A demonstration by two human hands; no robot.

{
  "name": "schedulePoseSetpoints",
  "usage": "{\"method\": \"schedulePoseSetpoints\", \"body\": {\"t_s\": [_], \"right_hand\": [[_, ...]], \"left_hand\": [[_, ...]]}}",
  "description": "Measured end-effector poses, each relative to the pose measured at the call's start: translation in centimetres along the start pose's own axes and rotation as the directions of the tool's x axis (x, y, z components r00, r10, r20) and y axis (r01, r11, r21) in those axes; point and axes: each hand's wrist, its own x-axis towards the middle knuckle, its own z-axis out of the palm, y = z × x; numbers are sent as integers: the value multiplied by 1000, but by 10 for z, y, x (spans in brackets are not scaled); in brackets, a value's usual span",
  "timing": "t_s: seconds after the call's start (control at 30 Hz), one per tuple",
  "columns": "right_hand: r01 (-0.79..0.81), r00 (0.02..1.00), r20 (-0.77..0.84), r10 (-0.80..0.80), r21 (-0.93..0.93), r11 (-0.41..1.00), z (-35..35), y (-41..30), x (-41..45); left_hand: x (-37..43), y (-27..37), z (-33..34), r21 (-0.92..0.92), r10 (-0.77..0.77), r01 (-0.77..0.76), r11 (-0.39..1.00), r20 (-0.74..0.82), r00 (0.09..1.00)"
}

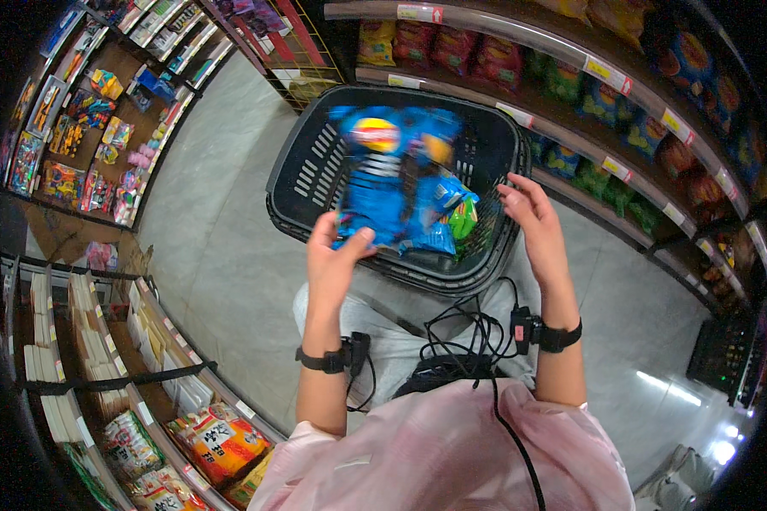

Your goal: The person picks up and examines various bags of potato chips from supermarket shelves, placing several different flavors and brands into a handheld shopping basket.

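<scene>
My left hand point(333, 259) grips the lower left corner of a blue bag of chips point(374, 198), thumb on top. Motion blurs the bag, which bears a yellow and red logo and is over the black plastic shopping basket point(310, 137). My right hand point(532, 207) is by the basket's right rim, fingers apart and nothing in them; whether it touches the rim I cannot tell. Inside the basket, another blue snack bag point(436, 239) and a small green packet point(464, 219) lie toward the right, partly covered by the blurred bag.
Shelves of chip bags point(505, 61) curve along the right, close to the basket. Toys hang on a rack point(96, 121) at far left; shelves with packaged food point(217, 441) stand lower left. Black cables point(466, 329) lie across my lap, and wrist straps point(323, 363) circle my forearms.
</scene>
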Motion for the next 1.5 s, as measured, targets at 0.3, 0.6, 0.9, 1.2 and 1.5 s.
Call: {"method": "schedulePoseSetpoints", "body": {"t_s": [0.3, 0.6, 0.9, 1.2, 1.5], "right_hand": [[-12, 998, 51, 27, -284, 959, -16, 18, 11], [67, 974, 221, 55, -510, 857, 11, 8, 10], [-20, 971, 204, 128, -461, 887, 2, 9, 17], [-37, 946, 261, 190, -496, 868, 8, -7, 17], [9, 959, 231, 167, -612, 791, 24, -16, 17]], "left_hand": [[73, -33, -40, 781, 439, -132, 611, -195, 877], [183, -63, -39, 977, 401, -172, 127, 108, 910], [65, -43, -40, 850, -55, -430, 306, 467, 883], [44, -56, -40, 798, 410, -513, 316, 373, 833], [50, -54, -50, 810, 321, -513, 285, 424, 847]]}}
